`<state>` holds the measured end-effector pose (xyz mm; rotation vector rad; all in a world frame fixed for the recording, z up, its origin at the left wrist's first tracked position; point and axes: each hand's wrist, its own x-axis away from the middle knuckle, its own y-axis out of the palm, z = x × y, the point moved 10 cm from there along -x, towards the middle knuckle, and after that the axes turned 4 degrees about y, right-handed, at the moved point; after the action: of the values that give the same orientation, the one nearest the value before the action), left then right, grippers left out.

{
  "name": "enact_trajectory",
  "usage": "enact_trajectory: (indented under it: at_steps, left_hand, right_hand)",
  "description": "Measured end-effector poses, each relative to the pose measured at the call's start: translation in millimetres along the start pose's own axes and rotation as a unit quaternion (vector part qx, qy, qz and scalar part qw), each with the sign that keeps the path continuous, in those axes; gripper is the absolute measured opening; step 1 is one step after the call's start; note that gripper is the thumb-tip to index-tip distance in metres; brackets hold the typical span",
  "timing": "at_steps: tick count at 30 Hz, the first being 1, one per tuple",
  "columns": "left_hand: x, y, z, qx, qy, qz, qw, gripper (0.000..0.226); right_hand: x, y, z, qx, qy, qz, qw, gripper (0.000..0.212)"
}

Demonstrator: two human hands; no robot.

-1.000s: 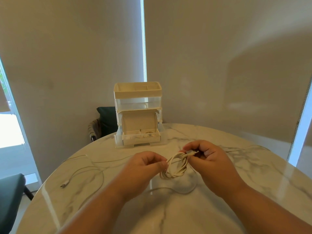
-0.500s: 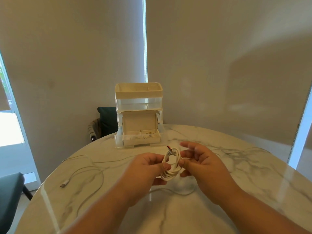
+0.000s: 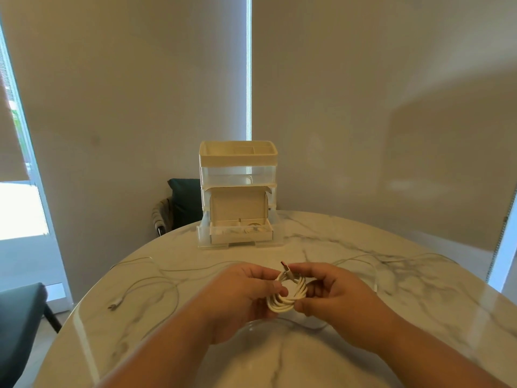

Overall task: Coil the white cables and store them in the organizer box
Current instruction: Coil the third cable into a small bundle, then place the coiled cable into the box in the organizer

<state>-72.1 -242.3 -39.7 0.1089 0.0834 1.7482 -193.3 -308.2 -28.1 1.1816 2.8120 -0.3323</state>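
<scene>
A coiled white cable (image 3: 288,295) is held above the marble table (image 3: 419,317) between both hands. My left hand (image 3: 240,298) grips the coil's left side, thumb over the loops. My right hand (image 3: 333,295) pinches its right side, and the plug end with a reddish tip sticks up between the fingers. The cream organizer box (image 3: 238,191) stands at the table's far edge, its lowest drawer (image 3: 240,233) pulled out with small items inside. A loose white cable (image 3: 145,289) lies uncoiled on the table to the left. Another loose white cable (image 3: 363,260) trails to the right.
A dark chair (image 3: 179,203) stands behind the table next to the organizer. Another dark seat (image 3: 16,317) sits at the lower left, off the table's edge. A thin strand of cable (image 3: 293,322) curves on the table just beneath my hands.
The coil has turned from lying sideways to more upright and tighter. My right hand shifted from pulling the end to pinching the coil's side. The plug end now points up.
</scene>
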Motion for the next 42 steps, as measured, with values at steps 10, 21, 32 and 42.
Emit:
enact_trajectory:
  at_steps: [10, 21, 32, 42]
  left_hand:
    - [3, 3, 1, 0.059, -0.029, -0.058, 0.996, 0.023]
    - [-3, -28, 6, 0.111, -0.023, 0.031, 0.993, 0.027]
    - [8, -122, 58, -0.120, 0.173, 0.326, 0.921, 0.035]
    - [0, -155, 44, -0.239, 0.122, 0.397, 0.878, 0.043]
  right_hand:
    - [3, -2, 2, -0.040, 0.011, 0.010, 0.999, 0.070]
    - [-21, 11, -13, 0.073, 0.021, 0.075, 0.994, 0.060]
    - [-124, 56, -74, 0.256, -0.043, 0.111, 0.959, 0.065]
    - [-218, 67, -57, 0.312, -0.017, 0.175, 0.934, 0.069]
